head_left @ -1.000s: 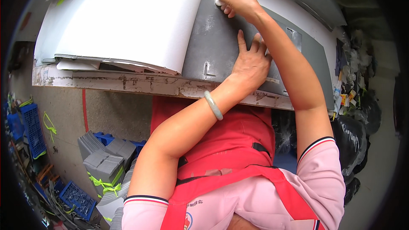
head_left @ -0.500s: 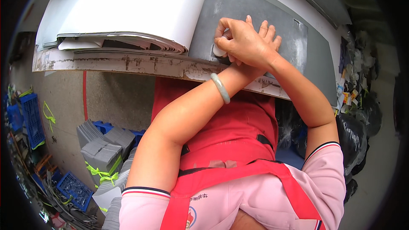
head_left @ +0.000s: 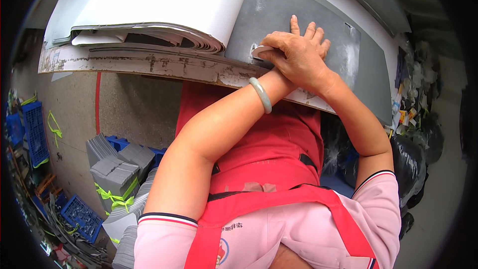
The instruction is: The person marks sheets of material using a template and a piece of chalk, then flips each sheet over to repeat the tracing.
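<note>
Flat grey sheet (head_left: 279,17) on workbench (head_left: 149,62)

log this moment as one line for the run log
right hand: laid over left hand, pressing | left hand: mostly hidden, on grey sheet | white sheet stack: beside | bench edge: worn

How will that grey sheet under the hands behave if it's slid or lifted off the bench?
The grey sheet lies flat and thin, so it would probably flex when lifted by one edge. Its smooth face suggests it slides easily; both hands, the right hand on top, press it down. It overhangs the worn bench edge, so it may tip.
</note>
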Demonstrator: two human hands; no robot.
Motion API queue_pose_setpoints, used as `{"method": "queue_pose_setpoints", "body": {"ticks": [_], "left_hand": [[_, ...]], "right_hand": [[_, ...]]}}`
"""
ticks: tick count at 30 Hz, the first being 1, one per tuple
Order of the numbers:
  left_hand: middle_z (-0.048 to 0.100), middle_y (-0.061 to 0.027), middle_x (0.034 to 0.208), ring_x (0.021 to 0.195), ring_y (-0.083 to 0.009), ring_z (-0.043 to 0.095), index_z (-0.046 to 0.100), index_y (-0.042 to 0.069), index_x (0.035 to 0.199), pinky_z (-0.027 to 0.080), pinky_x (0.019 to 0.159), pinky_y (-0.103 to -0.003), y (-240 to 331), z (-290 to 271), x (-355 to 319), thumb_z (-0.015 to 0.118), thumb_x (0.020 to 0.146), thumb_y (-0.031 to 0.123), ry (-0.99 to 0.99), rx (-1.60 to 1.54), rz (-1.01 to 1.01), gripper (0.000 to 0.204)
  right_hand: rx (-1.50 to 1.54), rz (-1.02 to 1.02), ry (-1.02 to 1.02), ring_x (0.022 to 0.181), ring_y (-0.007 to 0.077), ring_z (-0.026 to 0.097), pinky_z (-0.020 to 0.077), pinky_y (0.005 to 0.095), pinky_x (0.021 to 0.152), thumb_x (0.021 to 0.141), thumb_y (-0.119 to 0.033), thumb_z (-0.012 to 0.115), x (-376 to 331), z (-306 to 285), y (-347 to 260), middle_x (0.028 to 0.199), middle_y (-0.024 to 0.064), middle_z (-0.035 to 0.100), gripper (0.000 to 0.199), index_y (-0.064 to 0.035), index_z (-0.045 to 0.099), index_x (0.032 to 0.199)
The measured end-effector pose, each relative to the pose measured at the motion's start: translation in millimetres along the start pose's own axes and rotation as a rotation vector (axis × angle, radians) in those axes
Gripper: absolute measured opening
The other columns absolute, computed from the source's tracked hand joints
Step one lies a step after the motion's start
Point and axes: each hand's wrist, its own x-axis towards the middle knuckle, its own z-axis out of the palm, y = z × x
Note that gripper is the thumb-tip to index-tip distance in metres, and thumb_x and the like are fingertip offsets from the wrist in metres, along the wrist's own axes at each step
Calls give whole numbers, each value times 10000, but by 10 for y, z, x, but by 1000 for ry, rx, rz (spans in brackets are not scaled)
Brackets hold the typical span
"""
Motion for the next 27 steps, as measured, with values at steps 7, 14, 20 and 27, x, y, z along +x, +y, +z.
{"method": "queue_pose_setpoints", "body": {"ticks": [7,14,20,27], "left_hand": [[523,-137,1385,1403,-323,409,628,118,1212,238,1111,-723,2,32,31,559,953,302,37,8,-8,325],[522,-153,1377,1353,-346,448,606,64,1287,173,1109,-756,-87,245,17,583,920,271,208,-402,-56,422],[573,-220,1274,1345,-403,461,680,27,1110,116,1120,-769,-2,176,38,555,895,200,171,-133,-11,304],[582,-235,1204,1341,-410,460,702,29,995,108,1135,-763,90,361,82,571,864,219,211,-159,-1,265]], "right_hand": [[-264,4,2,892,309,655,480,388,850,903,-178,663,19,-22,-118,914,102,698,110,-78,706,920],[224,252,187,752,148,607,477,287,721,930,-193,678,-127,-625,116,815,54,668,172,-32,705,984],[71,695,501,957,135,640,499,286,852,983,-248,641,-1340,-759,2062,1047,81,693,347,47,670,1164],[464,818,537,872,45,539,425,209,732,970,-356,689,-1632,-1014,2720,1000,-59,601,316,-89,664,1137]]}}
